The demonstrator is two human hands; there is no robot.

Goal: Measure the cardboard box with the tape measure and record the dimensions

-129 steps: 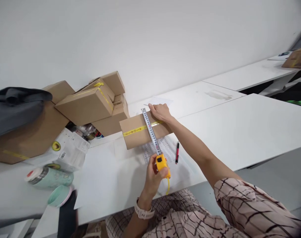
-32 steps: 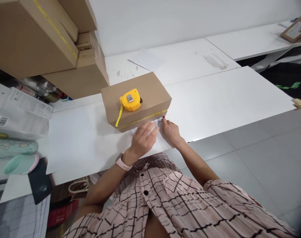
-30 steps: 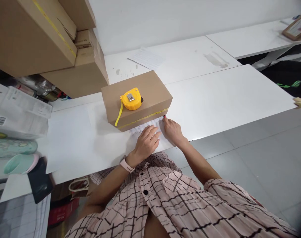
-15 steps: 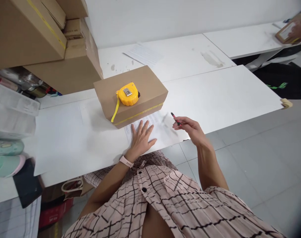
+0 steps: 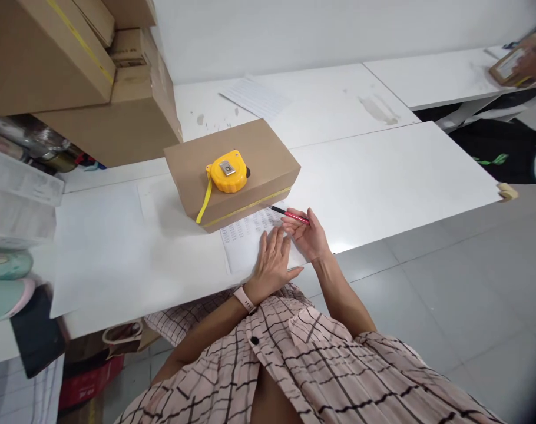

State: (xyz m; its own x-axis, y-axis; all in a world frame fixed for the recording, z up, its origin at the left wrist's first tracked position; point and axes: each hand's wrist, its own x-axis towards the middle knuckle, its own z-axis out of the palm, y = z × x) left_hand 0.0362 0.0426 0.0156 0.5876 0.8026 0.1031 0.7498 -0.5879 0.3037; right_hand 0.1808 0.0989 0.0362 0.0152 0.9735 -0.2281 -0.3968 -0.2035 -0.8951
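Note:
A small cardboard box (image 5: 259,159) with yellow tape lies on the white table (image 5: 383,176), and a yellow tape measure (image 5: 226,171) rests on its top. In front of the box lies a printed sheet (image 5: 245,235). My left hand (image 5: 272,265) lies flat on that sheet with fingers stretched out. My right hand (image 5: 307,234) is closed on a red pen (image 5: 288,214), whose tip points left over the sheet just below the box's front edge.
Larger cardboard boxes (image 5: 73,70) are stacked at the back left. White packets (image 5: 16,200), mint-green containers (image 5: 3,277) and a dark object (image 5: 38,333) sit at the left. Another sheet (image 5: 254,97) lies behind the box. Another person's hand holds a box (image 5: 513,65) at far right.
The tape measure was set down on the box. My right hand lifted the pen and brought it back over the sheet; my left hand slid slightly right on the paper.

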